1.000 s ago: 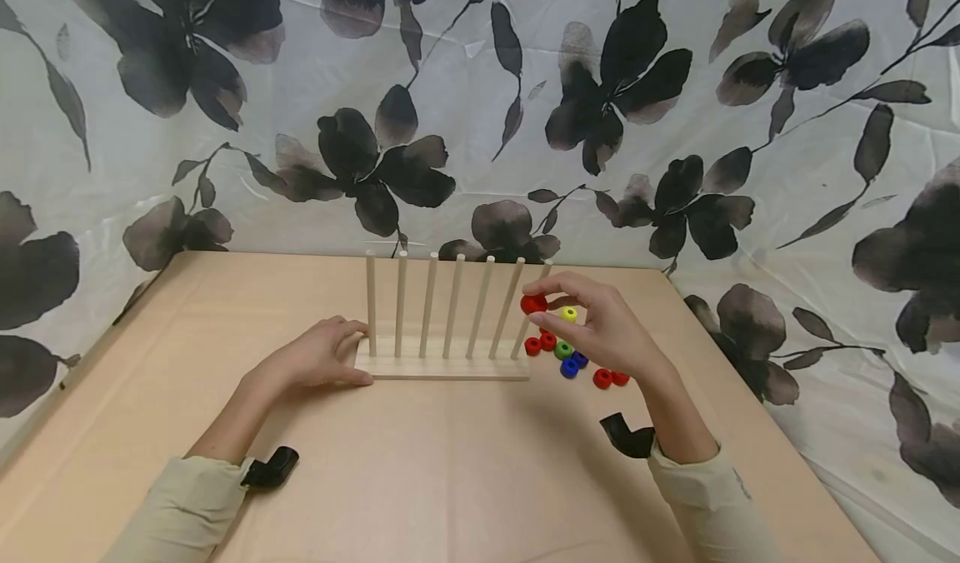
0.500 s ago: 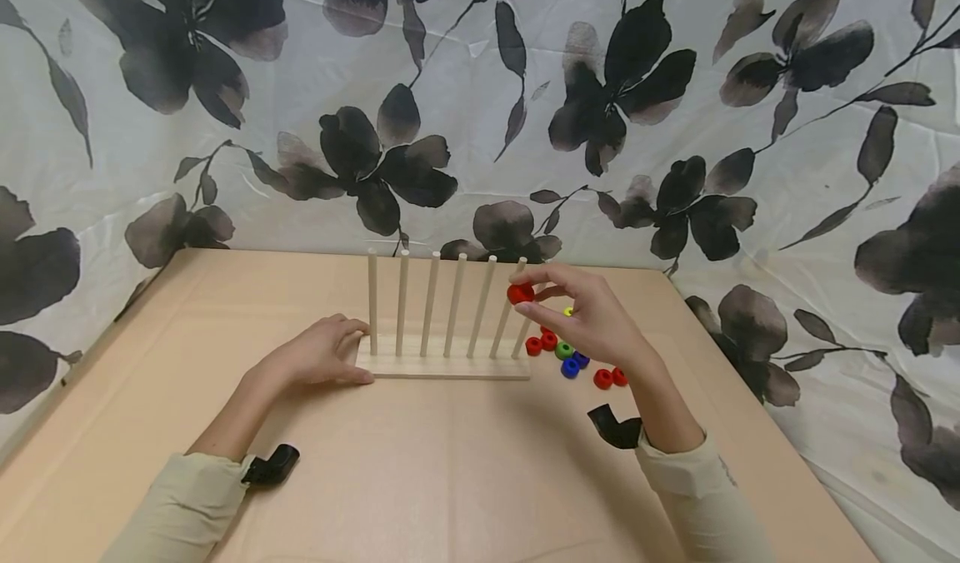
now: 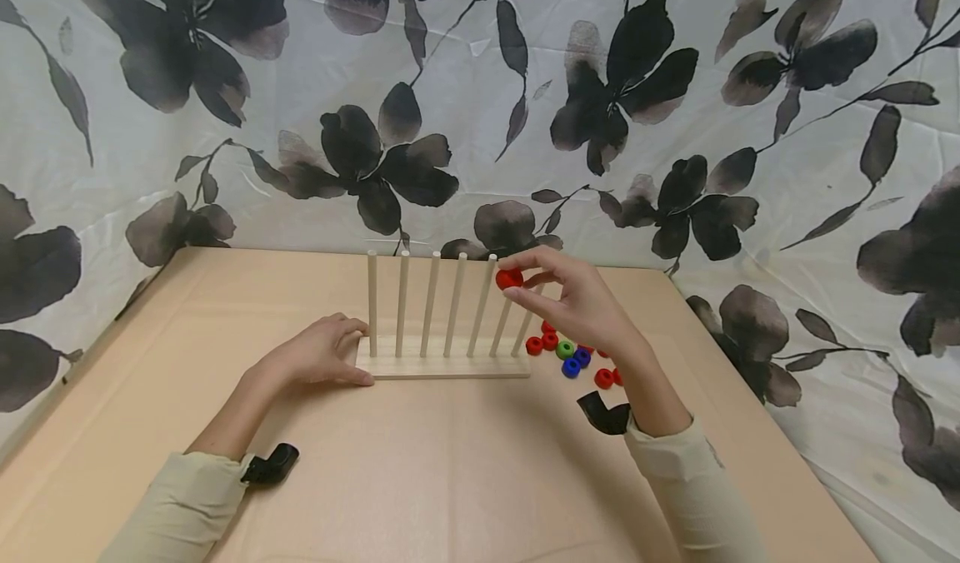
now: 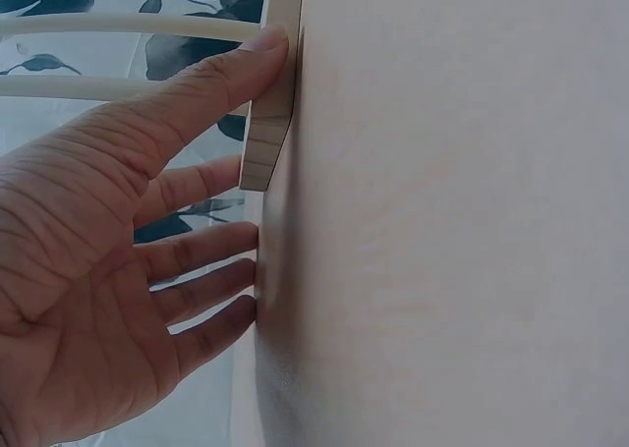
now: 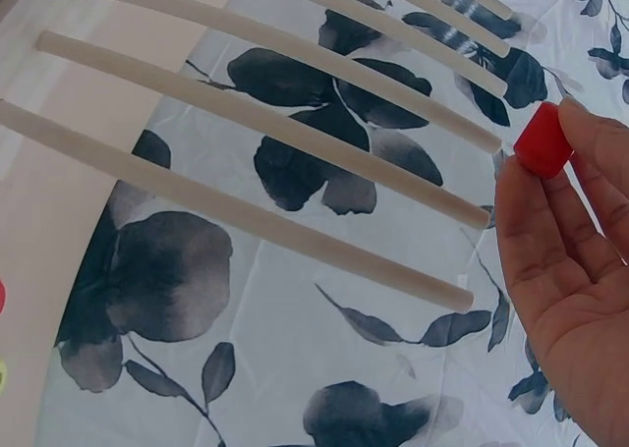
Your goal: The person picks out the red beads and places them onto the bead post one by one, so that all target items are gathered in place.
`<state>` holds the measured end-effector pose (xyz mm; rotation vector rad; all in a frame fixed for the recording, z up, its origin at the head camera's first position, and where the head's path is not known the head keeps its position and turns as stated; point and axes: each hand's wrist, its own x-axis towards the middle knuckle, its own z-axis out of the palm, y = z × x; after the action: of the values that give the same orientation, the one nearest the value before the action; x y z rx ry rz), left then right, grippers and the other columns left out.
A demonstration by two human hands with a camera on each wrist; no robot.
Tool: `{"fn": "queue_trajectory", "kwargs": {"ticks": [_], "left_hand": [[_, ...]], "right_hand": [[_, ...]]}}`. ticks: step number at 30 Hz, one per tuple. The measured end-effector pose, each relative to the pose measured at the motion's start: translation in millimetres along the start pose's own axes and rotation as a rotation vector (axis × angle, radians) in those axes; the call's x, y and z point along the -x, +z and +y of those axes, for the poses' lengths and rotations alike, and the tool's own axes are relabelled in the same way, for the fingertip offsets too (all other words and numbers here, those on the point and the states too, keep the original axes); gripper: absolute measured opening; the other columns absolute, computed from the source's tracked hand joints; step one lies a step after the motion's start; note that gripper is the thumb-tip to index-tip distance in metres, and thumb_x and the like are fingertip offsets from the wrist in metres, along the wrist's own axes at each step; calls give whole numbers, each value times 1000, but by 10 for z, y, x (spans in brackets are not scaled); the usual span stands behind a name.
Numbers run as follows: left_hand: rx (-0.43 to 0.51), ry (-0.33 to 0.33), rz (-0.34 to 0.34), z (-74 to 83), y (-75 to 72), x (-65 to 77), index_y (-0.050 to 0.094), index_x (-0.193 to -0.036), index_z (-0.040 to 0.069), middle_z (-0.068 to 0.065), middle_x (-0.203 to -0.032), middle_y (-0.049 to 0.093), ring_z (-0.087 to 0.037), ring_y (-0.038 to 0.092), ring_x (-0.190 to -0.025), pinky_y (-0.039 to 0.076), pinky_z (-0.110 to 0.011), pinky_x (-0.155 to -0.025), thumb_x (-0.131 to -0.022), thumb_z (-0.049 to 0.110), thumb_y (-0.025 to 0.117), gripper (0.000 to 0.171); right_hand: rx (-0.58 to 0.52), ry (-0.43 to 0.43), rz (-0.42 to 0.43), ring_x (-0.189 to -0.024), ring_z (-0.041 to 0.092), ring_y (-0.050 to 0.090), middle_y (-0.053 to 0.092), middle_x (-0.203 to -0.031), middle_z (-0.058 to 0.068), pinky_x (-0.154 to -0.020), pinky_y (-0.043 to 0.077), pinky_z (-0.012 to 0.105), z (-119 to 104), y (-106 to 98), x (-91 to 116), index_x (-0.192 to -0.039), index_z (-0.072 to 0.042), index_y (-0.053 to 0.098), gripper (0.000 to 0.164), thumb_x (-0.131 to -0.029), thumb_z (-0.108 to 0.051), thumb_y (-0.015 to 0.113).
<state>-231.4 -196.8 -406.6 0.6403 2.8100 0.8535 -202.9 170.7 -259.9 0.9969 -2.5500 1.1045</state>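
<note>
A pale wooden peg rack (image 3: 450, 368) with a row of upright pegs stands on the table. At its left end my left hand (image 3: 318, 353) holds the base. In the left wrist view the thumb lies on the base (image 4: 271, 138), the index finger reaches behind it and the other fingers spread below. My right hand (image 3: 573, 301) pinches a red bead (image 3: 509, 278) between thumb and fingertips, up by the tops of the right-hand pegs. In the right wrist view the red bead (image 5: 543, 140) is close to one peg's tip (image 5: 486, 140). No beads show on the pegs.
Loose red, green and blue beads lie right of the rack, among them a green bead (image 3: 566, 350) and a blue bead (image 3: 571, 368). My right forearm overlaps some of them. A floral cloth (image 3: 480, 155) hangs behind the table (image 3: 420, 471).
My right hand has moved left and slightly up with the red bead, from beside the rightmost peg toward pegs further left. The left hand and the rack have stayed in place.
</note>
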Motion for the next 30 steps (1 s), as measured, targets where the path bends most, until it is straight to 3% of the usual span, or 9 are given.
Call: {"fn": "queue_trajectory", "kwargs": {"ticks": [6, 14, 23, 30], "left_hand": [[10, -9, 1, 29, 8, 12, 60, -133, 3, -26, -132, 55, -49, 48, -129, 38, -65, -108, -73, 46, 91, 80], [10, 1, 16, 45, 41, 34, 60, -133, 2, -25, -130, 56, -48, 49, -128, 37, -65, -109, -74, 45, 91, 80], [11, 28, 29, 43, 50, 53, 61, -132, 2, -24, -128, 57, -47, 50, -126, 38, -64, -108, -74, 45, 91, 79], [20, 20, 26, 54, 48, 69, 61, -133, 2, -24, -130, 56, -47, 49, -128, 38, -64, -108, -74, 44, 91, 78]], "right_hand": [[5, -42, 2, -108, 19, 65, 70, -120, 4, -92, 58, 38, -37, -2, -77, -126, -6, 68, 34, -92, -6, 76], [-39, -81, 10, -104, 19, 69, 69, -119, 5, -91, 57, 29, -54, 26, -158, -125, -4, 68, 34, -92, -5, 75], [-44, -121, 23, -104, 18, 69, 69, -118, 6, -95, 57, 42, -79, 95, -266, -124, -4, 69, 32, -92, -4, 75], [-25, -148, 5, -103, 18, 68, 69, -117, 8, -96, 56, 35, -89, 170, -379, -123, -2, 69, 32, -92, -4, 75]]}}
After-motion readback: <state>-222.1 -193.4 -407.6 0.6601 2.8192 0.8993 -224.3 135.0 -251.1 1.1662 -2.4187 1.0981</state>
